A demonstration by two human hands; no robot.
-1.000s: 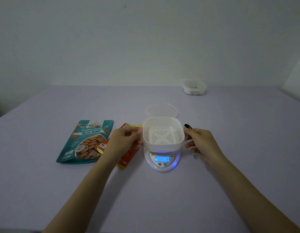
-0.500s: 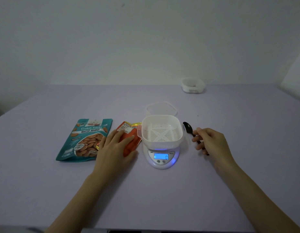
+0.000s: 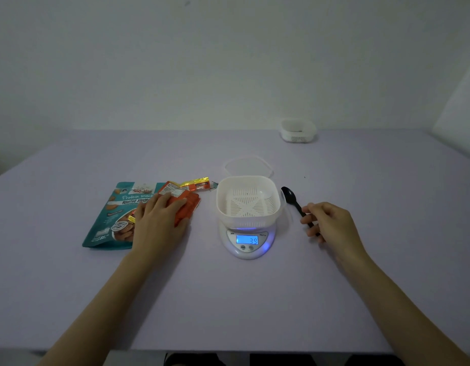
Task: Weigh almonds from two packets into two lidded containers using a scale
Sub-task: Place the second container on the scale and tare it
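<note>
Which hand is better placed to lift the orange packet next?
Left. The left hand lies on the orange packet, left of the scale; the right hand, fingers curled at the black spoon, is beyond the scale.

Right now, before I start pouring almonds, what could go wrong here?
The scale reads 39 with only the empty container on it; without zeroing, that may count as almonds. The orange packet under your left hand overlaps the teal packet, so lifting it may drag that along.
</note>
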